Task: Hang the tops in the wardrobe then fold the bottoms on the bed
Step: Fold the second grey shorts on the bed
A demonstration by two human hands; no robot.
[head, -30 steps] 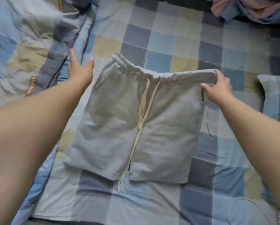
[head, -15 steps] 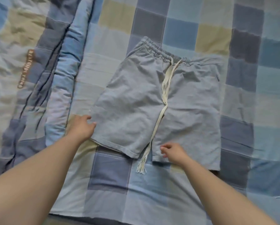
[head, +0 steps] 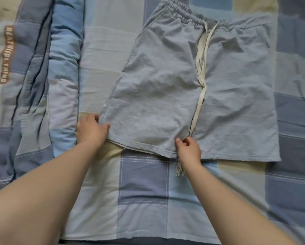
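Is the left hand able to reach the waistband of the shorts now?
Probably yes: the left hand grips the hem corner, and nothing lies between it and the waistband at the far end.

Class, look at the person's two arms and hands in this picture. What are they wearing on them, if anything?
Nothing that shows. Both forearms are bare right up to the picture's edge, with no sleeve in view. The left hand and the right hand have no glove, ring, watch or bracelet that can be seen. The fingernails look short and unpainted.
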